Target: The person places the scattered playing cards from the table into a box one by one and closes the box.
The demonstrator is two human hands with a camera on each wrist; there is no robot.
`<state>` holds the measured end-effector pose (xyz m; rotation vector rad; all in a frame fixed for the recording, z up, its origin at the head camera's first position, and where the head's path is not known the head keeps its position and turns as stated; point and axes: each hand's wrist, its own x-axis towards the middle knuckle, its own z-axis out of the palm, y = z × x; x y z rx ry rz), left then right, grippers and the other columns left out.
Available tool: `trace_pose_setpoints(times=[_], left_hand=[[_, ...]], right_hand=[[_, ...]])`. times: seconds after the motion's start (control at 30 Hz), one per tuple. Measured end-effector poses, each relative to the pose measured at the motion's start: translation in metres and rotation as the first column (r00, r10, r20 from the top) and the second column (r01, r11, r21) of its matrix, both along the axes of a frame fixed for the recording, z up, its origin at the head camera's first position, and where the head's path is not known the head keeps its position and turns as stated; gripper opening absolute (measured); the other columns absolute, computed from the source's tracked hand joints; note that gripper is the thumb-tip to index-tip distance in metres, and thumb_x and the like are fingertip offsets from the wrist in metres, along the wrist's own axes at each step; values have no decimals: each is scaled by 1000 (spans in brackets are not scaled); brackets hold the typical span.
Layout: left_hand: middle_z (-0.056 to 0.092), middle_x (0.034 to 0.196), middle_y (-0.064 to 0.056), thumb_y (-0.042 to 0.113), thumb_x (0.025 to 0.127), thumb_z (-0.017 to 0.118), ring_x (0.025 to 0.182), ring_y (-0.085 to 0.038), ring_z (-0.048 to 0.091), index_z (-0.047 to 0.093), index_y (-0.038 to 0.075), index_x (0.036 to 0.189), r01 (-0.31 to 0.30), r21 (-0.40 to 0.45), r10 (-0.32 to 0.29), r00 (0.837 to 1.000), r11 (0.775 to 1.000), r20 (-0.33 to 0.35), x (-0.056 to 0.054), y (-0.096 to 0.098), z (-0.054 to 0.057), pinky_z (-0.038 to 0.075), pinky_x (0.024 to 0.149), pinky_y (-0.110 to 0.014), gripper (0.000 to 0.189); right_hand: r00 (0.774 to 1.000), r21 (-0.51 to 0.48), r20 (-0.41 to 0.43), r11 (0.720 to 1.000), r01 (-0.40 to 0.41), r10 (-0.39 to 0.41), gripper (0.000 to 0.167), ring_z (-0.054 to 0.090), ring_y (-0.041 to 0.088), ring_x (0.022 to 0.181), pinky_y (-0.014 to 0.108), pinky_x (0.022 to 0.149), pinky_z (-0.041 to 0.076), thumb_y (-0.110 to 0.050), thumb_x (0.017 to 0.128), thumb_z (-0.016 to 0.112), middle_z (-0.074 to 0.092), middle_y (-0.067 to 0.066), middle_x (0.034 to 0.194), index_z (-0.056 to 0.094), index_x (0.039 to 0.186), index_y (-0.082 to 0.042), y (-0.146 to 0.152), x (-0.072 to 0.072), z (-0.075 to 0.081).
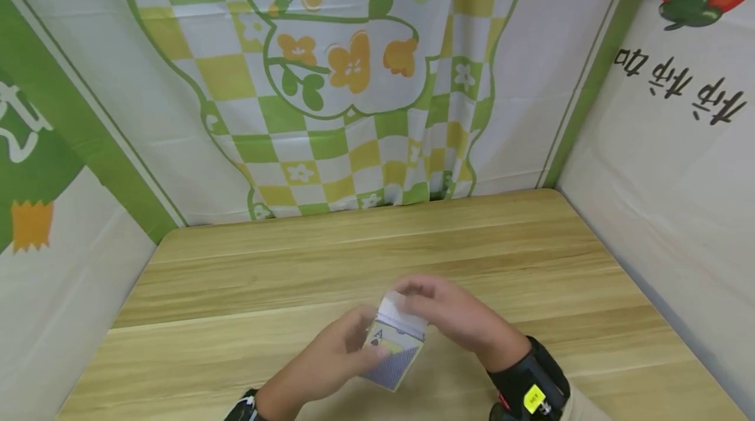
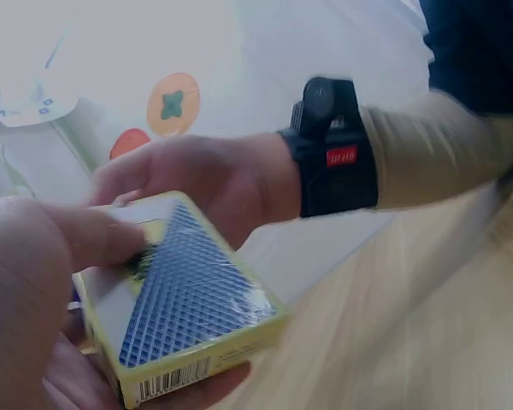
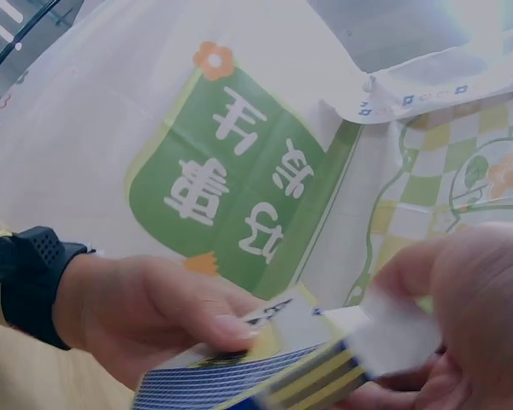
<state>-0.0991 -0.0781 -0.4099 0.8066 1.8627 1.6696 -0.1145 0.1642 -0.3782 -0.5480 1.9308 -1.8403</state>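
Observation:
A playing card box (image 1: 393,363) with a blue patterned face, yellow edges and a spade ace is held over the front of the table. My left hand (image 1: 330,359) grips it, thumb across the face and fingers underneath. The box's white top flap (image 1: 398,317) stands raised. At that flap, my right hand (image 1: 457,316) pinches the white card between thumb and fingers. In the left wrist view the box (image 2: 197,290) shows a barcode on its bottom end. From the right wrist view, the flap (image 3: 389,333) is blurred beside the right thumb; the box's inside is hidden.
The wooden table (image 1: 236,270) extends behind and to both sides of the hands. A printed cloth (image 1: 354,165) hangs along its back edge, and white cloth walls (image 1: 660,165) border the left and right sides. Both wrists wear black camera bands (image 1: 527,381).

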Motion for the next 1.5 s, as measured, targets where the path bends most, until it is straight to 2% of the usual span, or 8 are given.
trace_pose_setpoints(times=[0.17,0.33,0.57,0.77,1.13,1.2,1.33,1.5], left_hand=[[57,130,-29,20,107,51,96,-28,71,26,10,147,-90,50,89,996,995,20,-1,5,6,62,71,-40,49],[56,132,-29,19,106,52,93,-32,71,24,12,145,-164,72,160,986,984,51,-1,8,10,62,70,-40,48],[57,133,-28,19,106,54,97,-34,69,25,13,144,-207,84,203,978,975,50,0,9,11,62,70,-40,49],[57,131,-29,16,106,53,96,-34,69,23,11,143,-197,96,195,980,976,36,0,9,11,62,70,-41,48],[56,129,-29,17,106,51,93,-31,69,17,9,144,-249,112,247,968,962,38,-1,9,7,62,67,-46,51],[54,133,-28,19,107,51,97,-34,68,14,14,145,-254,85,251,967,963,47,-2,9,4,61,72,-49,54],[52,139,-24,29,106,52,111,-37,64,19,23,150,-298,-82,288,951,951,-111,-6,5,-7,57,85,-55,55],[61,127,-11,39,105,54,98,-25,65,49,31,133,-327,-319,249,933,890,-261,-23,1,-35,56,76,-43,29]], right_hand=[[998,-115,11,991,68,-67,48,62,21,113,38,104,47,-35,109,43,69,4,116,60,131,4,0,-1,5],[993,-120,9,986,116,-116,39,56,21,124,41,110,38,-24,104,55,69,3,122,60,133,1,-2,-1,5],[975,-60,-116,982,181,-187,31,59,27,120,43,102,45,-15,99,64,65,13,130,66,125,2,-9,3,6],[941,21,-196,959,283,-274,24,64,22,116,42,97,51,-22,99,66,70,4,125,73,120,-13,-14,9,6],[848,169,-515,955,244,-125,29,62,14,112,33,84,55,-23,100,66,66,-6,131,70,128,-24,-15,12,1],[856,203,-505,949,243,-111,29,61,13,107,31,83,54,-23,99,67,65,-6,128,71,127,-25,-13,9,-1],[895,298,-442,930,215,-66,26,60,12,102,30,83,52,-23,98,68,67,-10,122,72,123,-27,-9,-2,-13],[948,414,-319,897,155,-17,22,61,12,103,35,86,52,-20,96,70,70,-11,119,75,116,-26,-10,-20,-46]])
